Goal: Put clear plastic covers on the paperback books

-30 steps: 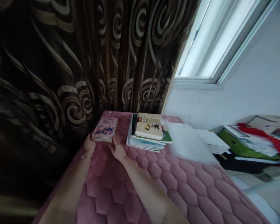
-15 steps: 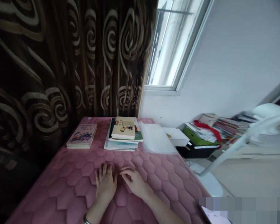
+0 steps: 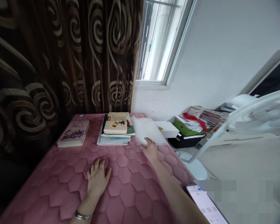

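My left hand (image 3: 98, 177) lies flat on the pink quilted surface (image 3: 130, 193), fingers spread, a bracelet at the wrist. My right hand (image 3: 150, 148) reaches forward and touches the near edge of a stack of clear plastic sheets (image 3: 147, 133); its fingers look loosely stretched and hold nothing that I can see. Left of the sheets stands a pile of books (image 3: 115, 132) with a cream cover on top. Further left lies a thin pink-covered book stack (image 3: 73, 133).
A dark swirl-patterned curtain (image 3: 60, 62) hangs behind the surface, and a window (image 3: 156, 46) sits to its right. Beyond the right edge are a white box (image 3: 166, 128), a green box with papers (image 3: 189, 127), a white fan (image 3: 256, 115) and a phone (image 3: 204, 203).
My right hand has moved from beside my left hand forward and right to the plastic sheets. My left hand stays flat on the quilt. The view has shifted slightly right.
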`<state>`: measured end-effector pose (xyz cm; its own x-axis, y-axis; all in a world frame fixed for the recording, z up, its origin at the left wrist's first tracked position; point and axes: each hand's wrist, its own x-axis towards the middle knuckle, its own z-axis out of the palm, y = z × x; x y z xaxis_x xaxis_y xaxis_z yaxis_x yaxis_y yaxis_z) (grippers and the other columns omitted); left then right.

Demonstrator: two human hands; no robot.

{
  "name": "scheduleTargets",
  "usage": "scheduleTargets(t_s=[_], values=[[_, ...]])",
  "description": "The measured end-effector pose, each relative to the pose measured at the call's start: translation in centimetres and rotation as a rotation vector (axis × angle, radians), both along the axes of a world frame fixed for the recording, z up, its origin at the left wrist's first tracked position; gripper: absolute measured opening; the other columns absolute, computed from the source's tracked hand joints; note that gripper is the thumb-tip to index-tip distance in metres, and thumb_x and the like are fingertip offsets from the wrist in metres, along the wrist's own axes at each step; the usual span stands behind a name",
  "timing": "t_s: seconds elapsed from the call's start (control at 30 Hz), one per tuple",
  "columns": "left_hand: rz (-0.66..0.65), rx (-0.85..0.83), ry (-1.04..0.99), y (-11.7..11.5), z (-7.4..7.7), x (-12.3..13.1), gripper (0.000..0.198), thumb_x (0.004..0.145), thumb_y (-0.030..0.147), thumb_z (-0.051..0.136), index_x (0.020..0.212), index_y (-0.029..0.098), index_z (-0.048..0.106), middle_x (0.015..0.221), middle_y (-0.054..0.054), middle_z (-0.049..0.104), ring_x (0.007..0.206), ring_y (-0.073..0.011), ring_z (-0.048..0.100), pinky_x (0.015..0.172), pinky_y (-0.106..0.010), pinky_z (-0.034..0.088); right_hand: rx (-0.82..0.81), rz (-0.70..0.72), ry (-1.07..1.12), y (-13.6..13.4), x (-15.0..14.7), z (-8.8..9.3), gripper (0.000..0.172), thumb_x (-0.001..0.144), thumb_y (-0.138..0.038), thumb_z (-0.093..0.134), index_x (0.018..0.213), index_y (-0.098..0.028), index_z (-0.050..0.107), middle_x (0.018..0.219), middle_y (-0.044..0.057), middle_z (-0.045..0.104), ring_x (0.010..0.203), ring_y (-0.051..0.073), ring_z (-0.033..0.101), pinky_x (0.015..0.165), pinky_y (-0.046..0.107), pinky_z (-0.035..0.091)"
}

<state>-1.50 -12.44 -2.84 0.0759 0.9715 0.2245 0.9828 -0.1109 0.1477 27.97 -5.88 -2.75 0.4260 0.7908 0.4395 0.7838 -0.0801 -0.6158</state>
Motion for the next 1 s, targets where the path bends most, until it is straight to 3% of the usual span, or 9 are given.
scheduleTargets(t_s=[0.1,0.2,0.43,0.57,0.73,0.83,1.0], values=[[-0.001,-0.028,-0.015,0.0,0.3,-0.1,0.045,0.09,0.038,0.042,0.129,0.018,0.054,0.141,-0.015,0.046,0.125,-0.0307,0.043,0.095,-0.047,0.04,-0.088,0.003,-0.034,1.1,-0.4,0.6,0.049,0.079,-0.025,0.056,0.127,-0.014,0.057,0.131,0.011,0.058,0.123,0.029,0.047,0.102,0.043,0.037],[0.006,-0.041,-0.023,0.1,0.3,-0.1,0.045,0.09,0.038,0.042,0.129,0.018,0.054,0.141,-0.014,0.046,0.125,-0.0309,0.042,0.094,-0.048,0.04,-0.115,0.002,-0.019,1.8,-0.4,1.3,0.048,0.083,-0.021,0.048,0.13,-0.016,0.055,0.126,0.01,0.062,0.123,0.024,0.049,0.101,0.038,0.038],[0.014,-0.044,-0.036,0.1,0.2,0.0,0.045,0.089,0.038,0.043,0.127,0.018,0.054,0.141,-0.015,0.045,0.123,-0.0305,0.043,0.095,-0.048,0.038,-0.156,-0.054,-0.013,3.0,0.4,1.3,0.038,0.082,-0.025,0.05,0.115,-0.016,0.067,0.104,0.013,0.071,0.107,0.027,0.061,0.094,0.04,0.043],[0.014,-0.049,-0.047,0.1,0.3,0.0,0.045,0.088,0.038,0.044,0.127,0.018,0.054,0.141,-0.015,0.045,0.123,-0.0305,0.043,0.094,-0.048,0.038,-0.097,-0.049,0.005,2.9,0.9,2.1,0.036,0.087,-0.03,0.043,0.103,-0.013,0.071,0.094,0.014,0.073,0.091,0.026,0.067,0.086,0.037,0.047],[0.016,-0.071,-0.052,0.0,0.8,0.0,0.045,0.088,0.038,0.045,0.128,0.018,0.054,0.141,-0.014,0.044,0.123,-0.0302,0.043,0.095,-0.047,0.038,0.103,-0.032,0.031,0.7,0.9,3.4,0.048,0.094,-0.042,0.03,0.113,-0.013,0.064,0.105,0.013,0.071,0.093,0.023,0.066,0.084,0.033,0.048],[0.016,-0.076,-0.05,0.0,0.9,0.0,0.046,0.088,0.038,0.045,0.128,0.017,0.053,0.142,-0.014,0.044,0.124,-0.0303,0.042,0.096,-0.048,0.037,0.225,0.09,0.069,-0.1,0.6,2.5,0.046,0.093,-0.043,0.032,0.11,-0.014,0.063,0.105,0.013,0.071,0.097,0.023,0.066,0.086,0.034,0.049],[0.008,-0.074,-0.049,0.0,0.6,-0.1,0.046,0.089,0.039,0.043,0.129,0.018,0.053,0.142,-0.013,0.044,0.124,-0.0302,0.042,0.096,-0.048,0.038,0.12,0.273,0.058,-0.4,0.5,-1.1,0.036,0.08,-0.026,0.048,0.111,-0.017,0.065,0.118,0.01,0.067,0.112,0.023,0.06,0.099,0.04,0.046]])
